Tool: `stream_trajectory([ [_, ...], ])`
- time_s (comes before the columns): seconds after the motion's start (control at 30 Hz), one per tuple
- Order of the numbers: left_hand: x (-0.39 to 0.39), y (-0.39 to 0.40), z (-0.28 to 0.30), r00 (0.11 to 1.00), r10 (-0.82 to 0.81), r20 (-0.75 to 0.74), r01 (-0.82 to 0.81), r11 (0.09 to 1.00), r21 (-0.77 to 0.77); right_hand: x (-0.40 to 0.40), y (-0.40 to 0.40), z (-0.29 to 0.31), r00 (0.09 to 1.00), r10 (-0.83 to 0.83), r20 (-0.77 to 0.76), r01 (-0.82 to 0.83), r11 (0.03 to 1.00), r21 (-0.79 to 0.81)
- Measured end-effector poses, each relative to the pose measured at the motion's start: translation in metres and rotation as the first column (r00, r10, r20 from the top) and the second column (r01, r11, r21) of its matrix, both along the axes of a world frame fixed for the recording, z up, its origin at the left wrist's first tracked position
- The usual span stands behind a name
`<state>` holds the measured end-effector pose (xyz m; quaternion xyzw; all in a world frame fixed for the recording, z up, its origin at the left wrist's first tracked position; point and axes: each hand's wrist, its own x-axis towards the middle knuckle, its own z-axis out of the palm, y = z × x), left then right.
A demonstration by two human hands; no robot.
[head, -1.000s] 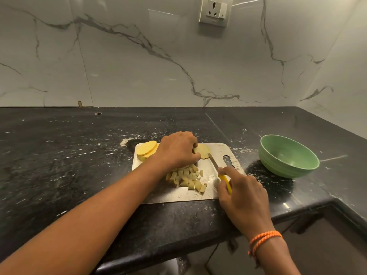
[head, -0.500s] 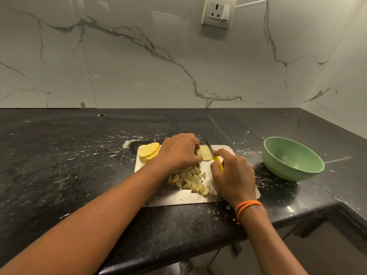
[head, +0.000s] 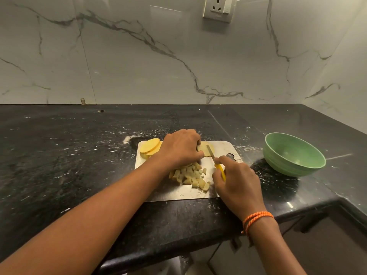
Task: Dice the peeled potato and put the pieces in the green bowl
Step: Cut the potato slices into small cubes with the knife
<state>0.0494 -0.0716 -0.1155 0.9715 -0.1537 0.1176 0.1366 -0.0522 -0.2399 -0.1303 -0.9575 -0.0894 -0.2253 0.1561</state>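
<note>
A steel cutting board [head: 224,147] lies on the black counter. My left hand [head: 179,148] holds down a potato slice [head: 210,148] at the board's far side with curled fingers. My right hand [head: 236,180] grips a knife with a yellow handle [head: 220,170]; its blade [head: 211,152] rests across that slice. A heap of diced potato [head: 191,176] lies at the board's middle, between the hands. Stacked round potato slices [head: 150,148] sit at the board's far left corner. The green bowl [head: 294,154] stands empty to the right of the board.
The black speckled counter [head: 69,155] stretches left and back to a marble wall with a socket [head: 217,8]. The counter's front edge runs just below the board, and it turns a corner at the right behind the bowl.
My right hand went up to the slice with the knife, then drew back toward me a little, blade still on the slice. My left hand stayed on the slice.
</note>
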Motion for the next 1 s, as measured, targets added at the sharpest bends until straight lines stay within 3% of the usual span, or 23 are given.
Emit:
stream_trajectory([
  [0.3, -0.001, 0.000, 0.001, 1.000, -0.004, -0.004, 0.004, 1.000, -0.001, -0.028, -0.019, -0.005, 0.999, -0.029, -0.016, 0.030, 0.997, 0.076],
  [0.67, 0.001, 0.002, 0.001, 1.000, 0.013, -0.023, -0.014, 1.000, -0.024, 0.031, 0.008, 0.001, 0.999, -0.045, -0.009, 0.045, 0.996, 0.083],
  [0.87, 0.002, 0.002, 0.001, 1.000, 0.015, -0.025, -0.016, 0.999, -0.040, 0.036, 0.007, -0.002, 0.997, -0.035, 0.070, 0.028, 0.995, 0.094],
  [1.0, 0.001, 0.002, 0.001, 1.000, 0.014, -0.012, -0.015, 0.999, -0.031, 0.036, 0.007, -0.004, 1.000, 0.001, 0.029, -0.003, 0.999, 0.050],
])
